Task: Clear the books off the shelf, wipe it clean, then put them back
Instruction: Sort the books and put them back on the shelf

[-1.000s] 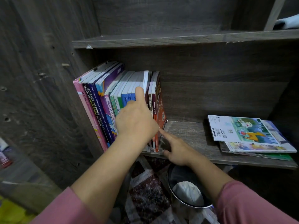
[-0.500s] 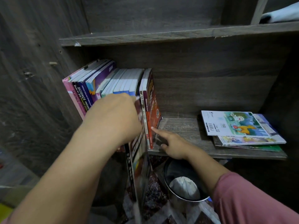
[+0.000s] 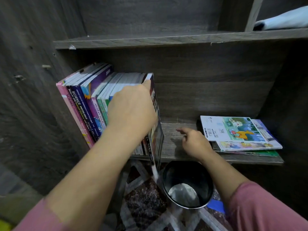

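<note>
Head view. Nearly the whole job looks undone to me. A row of upright books [image 3: 86,100] fills the shelf [image 3: 173,147] at about 10 o'clock in frame, and a flat stack of books [image 3: 236,132] lies at 3 o'clock. Between them the board is bare. A pale cloth [image 3: 283,19] sits on the upper shelf [image 3: 166,40] at 1 o'clock, in neither grip, so I judge that no wiping is going on. Whether the bare patch has been wiped I cannot tell.

My left grip [image 3: 131,107] is curled over the top of a dark book [image 3: 155,130] at the right end of the row and holds it. The book runs from 12 o'clock of that grip, where a fingertip shows at its top corner, down to 5 o'clock. It is tilted, and its blurred lower corner hangs past the shelf's front edge, above the black bin [image 3: 188,185] at 6 o'clock.

My right grip [image 3: 195,142] holds nothing. Its fingers are loose over the bare board, with the forefinger reaching toward 11 o'clock. The flat stack is just beside it at 3 o'clock, and the dark book is near at 9 o'clock, not touching.
</note>
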Available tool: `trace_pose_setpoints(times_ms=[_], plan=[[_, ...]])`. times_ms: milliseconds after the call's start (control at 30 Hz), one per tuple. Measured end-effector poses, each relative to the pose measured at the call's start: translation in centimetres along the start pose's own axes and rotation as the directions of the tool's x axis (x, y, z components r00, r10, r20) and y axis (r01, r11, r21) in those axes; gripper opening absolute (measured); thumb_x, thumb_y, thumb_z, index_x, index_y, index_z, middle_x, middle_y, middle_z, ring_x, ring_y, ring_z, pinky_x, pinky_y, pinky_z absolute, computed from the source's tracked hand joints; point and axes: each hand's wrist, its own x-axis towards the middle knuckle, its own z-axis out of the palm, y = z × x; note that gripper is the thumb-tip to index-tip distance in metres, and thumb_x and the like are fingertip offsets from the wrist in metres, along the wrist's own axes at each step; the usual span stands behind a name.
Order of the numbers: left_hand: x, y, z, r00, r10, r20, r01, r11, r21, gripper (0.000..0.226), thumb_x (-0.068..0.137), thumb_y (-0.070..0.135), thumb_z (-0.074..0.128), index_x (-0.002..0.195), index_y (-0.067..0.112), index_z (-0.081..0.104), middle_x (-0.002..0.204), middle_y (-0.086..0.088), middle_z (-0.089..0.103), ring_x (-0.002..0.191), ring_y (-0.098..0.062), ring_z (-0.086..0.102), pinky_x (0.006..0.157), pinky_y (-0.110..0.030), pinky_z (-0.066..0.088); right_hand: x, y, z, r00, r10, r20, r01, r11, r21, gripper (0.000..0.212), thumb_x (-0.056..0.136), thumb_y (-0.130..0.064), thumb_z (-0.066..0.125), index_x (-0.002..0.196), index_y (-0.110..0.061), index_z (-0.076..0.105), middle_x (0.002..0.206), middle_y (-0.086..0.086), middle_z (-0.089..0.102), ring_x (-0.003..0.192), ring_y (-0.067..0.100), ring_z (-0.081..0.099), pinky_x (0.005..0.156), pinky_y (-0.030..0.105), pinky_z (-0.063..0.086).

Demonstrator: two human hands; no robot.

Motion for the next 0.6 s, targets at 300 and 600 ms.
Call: trace_pose_setpoints(times_ms=[300, 600], plan=[[1.5, 1.7, 6.6, 0.989, -0.146, 0.004, 0.146, 0.988, -0.046, 0.057, 0.102, 0.031, 0.045, 0.152, 0.024, 0.02, 0.111, -0.011, 0.052, 0.08, -0.028, 0.054, 0.058, -0.036, 0.033, -1.4, -1.6, 5.7, 0.907, -0.208, 0.367, 0.16, 0.975, 0.155, 0.085, 0.09, -0.044, 0.062, 0.153, -0.041, 0.004, 0.157, 0.001, 0.029, 0.142, 0.019, 0.031, 0.116, 0.033, 0.028], [1.1, -2.9, 6.6, 0.988, 0.017, -0.155, 0.003, 0.992, 0.127, 0.075, 0.07, 0.055, 0.075, 0.135, 0.031, 0.047, 0.141, -0.012, 0.033, 0.13, -0.034, 0.028, 0.096, -0.049, 0.029, -0.2, -1.2, 8.5, 0.929, -0.173, 0.326, 0.169, 0.985, 0.041, 0.082, 0.093, -0.049, 0.054, 0.152, -0.045, -0.003, 0.158, -0.002, 0.027, 0.143, 0.021, 0.028, 0.117, 0.042, 0.019]])
